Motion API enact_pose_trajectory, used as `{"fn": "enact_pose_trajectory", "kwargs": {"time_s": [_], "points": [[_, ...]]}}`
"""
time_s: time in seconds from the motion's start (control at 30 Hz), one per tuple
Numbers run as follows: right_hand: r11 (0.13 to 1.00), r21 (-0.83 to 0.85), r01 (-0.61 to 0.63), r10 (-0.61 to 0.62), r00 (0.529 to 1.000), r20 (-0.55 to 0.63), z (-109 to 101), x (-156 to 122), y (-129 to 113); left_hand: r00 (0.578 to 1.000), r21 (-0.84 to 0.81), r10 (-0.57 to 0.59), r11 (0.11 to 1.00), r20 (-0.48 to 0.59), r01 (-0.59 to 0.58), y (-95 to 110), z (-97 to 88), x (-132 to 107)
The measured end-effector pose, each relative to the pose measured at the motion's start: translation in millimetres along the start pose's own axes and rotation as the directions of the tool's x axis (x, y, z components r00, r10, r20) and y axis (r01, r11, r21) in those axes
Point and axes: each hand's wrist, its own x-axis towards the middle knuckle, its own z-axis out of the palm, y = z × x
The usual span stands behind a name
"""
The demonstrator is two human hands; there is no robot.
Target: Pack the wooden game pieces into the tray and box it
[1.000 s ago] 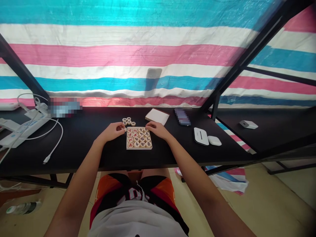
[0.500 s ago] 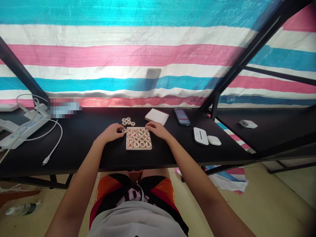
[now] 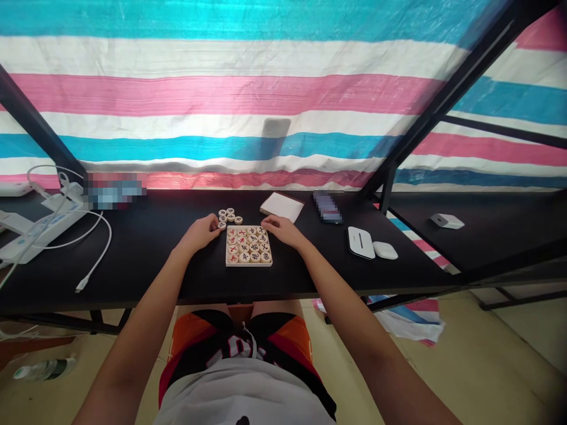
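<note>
My left hand has its fingers closed at the side of a round Chinese chess piece, which lies on the black table just left of the box's back corner. Close behind that piece sits a small cluster of loose chess pieces. In front of me is a shallow white box filled with rows of chess pieces, some with red characters and some with black. My right hand is bent at the box's back right corner, its fingertips on the edge beside a corner piece; the exact contact is partly hidden.
Behind my right hand lies a white, flat lid-like box. A phone, a white device and a white case are to the right. A power strip and white cables occupy the left. Striped sheeting hangs behind.
My left hand has moved the piece slightly away from me, from beside the box toward the loose cluster. My right hand stays at the box's back right corner.
</note>
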Motion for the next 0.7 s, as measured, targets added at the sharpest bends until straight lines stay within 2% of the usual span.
{"fn": "enact_pose_trajectory", "kwargs": {"time_s": [0.17,0.33,0.7], "points": [[1.0,-0.007,-0.001,0.001,1.0,-0.005,-0.1,0.5,1.3,0.999,0.066,0.011,0.998,0.033,-0.013,7.8,-2.3,-1.6],[1.0,-0.007,0.0,0.0,1.0,-0.003,0.0,0.0,0.2,0.996,0.06,0.053,0.997,0.065,-0.057,7.9,-3.8,-1.2],[1.0,-0.015,0.003,-0.003,1.0,-0.001,-0.3,0.6,2.3,0.995,0.075,0.015,0.997,0.097,-0.022,9.6,-4.7,-1.9]]}}
